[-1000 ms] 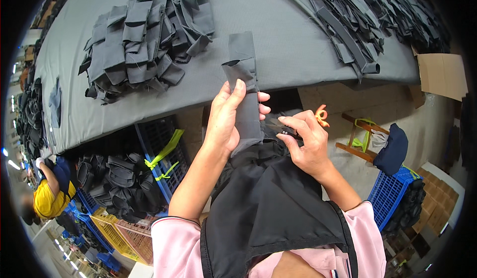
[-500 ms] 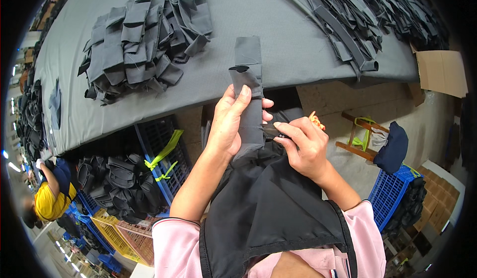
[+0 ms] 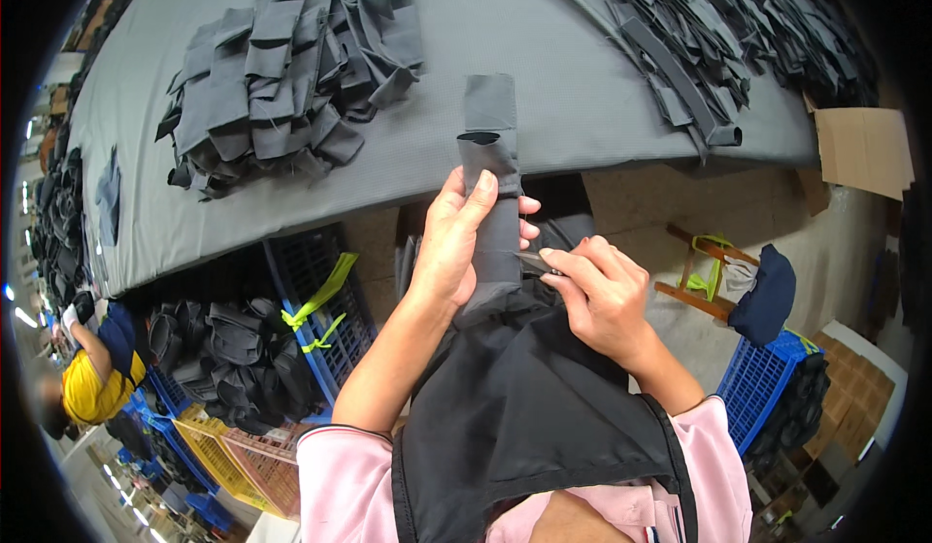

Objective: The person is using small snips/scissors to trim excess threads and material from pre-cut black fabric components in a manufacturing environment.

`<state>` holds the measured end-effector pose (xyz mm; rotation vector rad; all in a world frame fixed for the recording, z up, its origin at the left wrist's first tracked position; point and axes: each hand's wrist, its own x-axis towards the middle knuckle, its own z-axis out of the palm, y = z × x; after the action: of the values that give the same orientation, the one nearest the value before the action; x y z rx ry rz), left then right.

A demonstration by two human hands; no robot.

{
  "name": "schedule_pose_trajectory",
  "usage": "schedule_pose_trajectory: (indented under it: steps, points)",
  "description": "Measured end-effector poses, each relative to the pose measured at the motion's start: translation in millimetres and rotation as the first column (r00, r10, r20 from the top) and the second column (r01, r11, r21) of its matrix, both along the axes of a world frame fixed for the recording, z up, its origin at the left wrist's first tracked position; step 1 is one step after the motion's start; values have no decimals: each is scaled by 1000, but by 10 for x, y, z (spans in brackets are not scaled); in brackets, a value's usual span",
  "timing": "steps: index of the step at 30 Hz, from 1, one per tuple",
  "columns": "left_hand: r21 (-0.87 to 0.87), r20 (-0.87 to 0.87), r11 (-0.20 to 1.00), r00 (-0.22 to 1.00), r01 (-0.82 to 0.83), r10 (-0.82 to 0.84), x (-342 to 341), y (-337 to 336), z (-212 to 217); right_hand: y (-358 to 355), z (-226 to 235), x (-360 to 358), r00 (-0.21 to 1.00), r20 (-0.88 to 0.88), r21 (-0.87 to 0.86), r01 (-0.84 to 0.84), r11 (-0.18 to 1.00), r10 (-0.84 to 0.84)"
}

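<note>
The left hand [image 3: 456, 242] grips an upright grey fabric strip [image 3: 492, 184] above the black apron [image 3: 524, 407]. The right hand [image 3: 597, 296] pinches what looks like small snips [image 3: 534, 263] against the strip's edge. Beyond, a grey table [image 3: 544, 38] carries a pile of grey pieces [image 3: 282, 67].

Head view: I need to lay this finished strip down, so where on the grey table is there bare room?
Bare table cloth runs between the left heap of grey pieces and the right heap of dark strips, down to the near edge. Both heaps are crowded. The left hand holds the strip just off that edge.
</note>
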<state>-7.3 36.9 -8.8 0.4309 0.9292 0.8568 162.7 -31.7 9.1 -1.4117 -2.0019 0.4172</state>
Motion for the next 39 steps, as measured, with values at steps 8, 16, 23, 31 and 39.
schedule_pose_trajectory:
  steps: [8, 16, 23, 31, 39]
  points:
    - [-21, 29, 1000, 1000, -7, 8, 23, -32, 54, 89, 96, -118, 998, -16, -121, -67, 990, 65]
    - [-23, 60, 1000, 998, 3, -2, 4, -51, 64, 68, -1, -151, 992, 27, 13, -123, 992, 123]
    - [-46, 91, 999, 996, 12, -7, 22, -78, 45, -10, -29, -130, 996, -90, 36, -27, 999, 30]
    - [16, 67, 999, 997, 41, -42, -92, -210, 127, -86, 133, -76, 942, -311, -136, 85, 987, -124]
    - [43, 96, 997, 993, 71, -75, -306, -675, 50, -199, 231, -299, 888, -454, -175, -7, 985, -74]
